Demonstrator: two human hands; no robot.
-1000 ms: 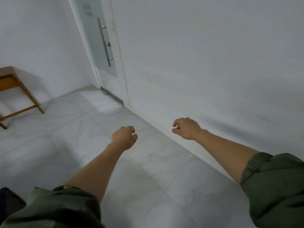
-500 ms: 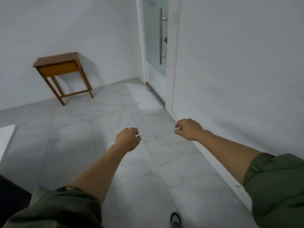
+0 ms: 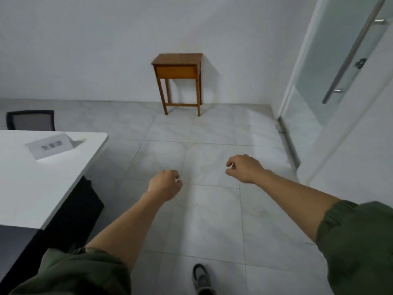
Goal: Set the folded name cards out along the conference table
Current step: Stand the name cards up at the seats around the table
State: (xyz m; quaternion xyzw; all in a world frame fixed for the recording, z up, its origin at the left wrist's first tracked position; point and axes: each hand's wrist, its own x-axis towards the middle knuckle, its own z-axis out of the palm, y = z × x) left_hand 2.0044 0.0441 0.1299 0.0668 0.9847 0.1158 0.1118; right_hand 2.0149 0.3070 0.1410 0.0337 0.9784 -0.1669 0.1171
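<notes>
**Colleague:** What could go wrong from where you stand?

**Me:** Start with the biggest thing, the white worktop point(image 3: 32, 188) on my left. Its rounded corner juts toward the tiled floor point(image 3: 212, 220) I'm standing on. I'm facing the wall and the small wooden side table point(image 3: 178, 69), not the worktop. If I swing left carelessly, I reckon my hip or elbow could knock that corner. A light paper tent would probably tip or slide from the jolt.

**Colleague:** Anything else?

**Me:** I may have nothing to set out. I can't see a stack of cards anywhere in view, so I'd guess I have to fetch more.

**Colleague:** Where's the card now?

**Me:** One folded name card point(image 3: 50, 148) stands tent-wise on the worktop near that corner. Its printed face is toward me, though the print is too blurred to read. A dark chair point(image 3: 30, 120) sits behind the far edge.

**Colleague:** And your hands?

**Me:** My left hand point(image 3: 164, 184) is curled into a fist over the floor, with nothing in it that I can see. The card lies to its left and farther from me, well apart. My right hand point(image 3: 244, 168) has its fingers loosely bent and holds nothing. It is farther still from the card, on the side of the glass door point(image 3: 340, 60).
</notes>
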